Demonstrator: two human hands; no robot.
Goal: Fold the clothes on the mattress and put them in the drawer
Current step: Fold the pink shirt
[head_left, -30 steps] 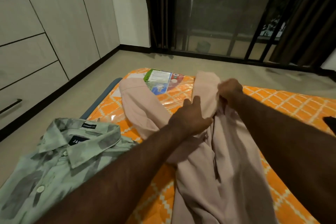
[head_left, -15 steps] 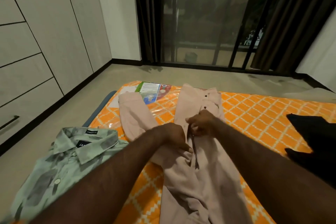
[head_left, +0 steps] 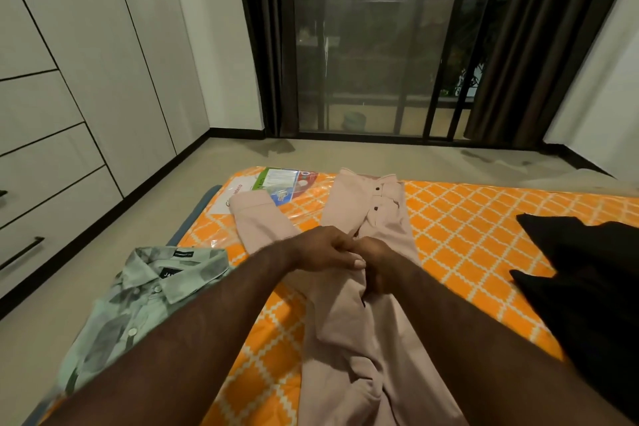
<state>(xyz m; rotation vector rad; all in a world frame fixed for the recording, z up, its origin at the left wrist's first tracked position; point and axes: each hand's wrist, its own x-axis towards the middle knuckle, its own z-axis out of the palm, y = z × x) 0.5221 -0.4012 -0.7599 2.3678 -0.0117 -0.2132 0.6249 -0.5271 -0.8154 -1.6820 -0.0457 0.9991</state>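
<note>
Pink shirt (head_left: 366,339) lies lengthwise down the middle of the orange patterned mattress (head_left: 460,225), front up, one sleeve (head_left: 259,218) splayed out to the left. Dark buttons (head_left: 376,207) show along the placket at the far end.

Both hands meet on the placket about halfway along. Left hand (head_left: 323,249): fingers curled, thumb pressed in, pinching the front edge. Right hand (head_left: 378,261): curled tight beside it, touching the left, holding the facing edge of cloth. Exact contact is hidden under the fingers.

Handling, as judged: light, soft woven cloth, limp, no stiffness except along the placket and cuffs. It creases and bunches readily, as the ridges near the lower part show. The mattress wrap looks glossy, so the shirt may slide when pulled. Best holds are the doubled edges: placket, shoulder seams, hem corners.

Green patterned shirt (head_left: 138,297) lies at the mattress's left edge, a black garment (head_left: 587,280) at the right. Drawers (head_left: 52,197) stand along the left wall, closed.
</note>
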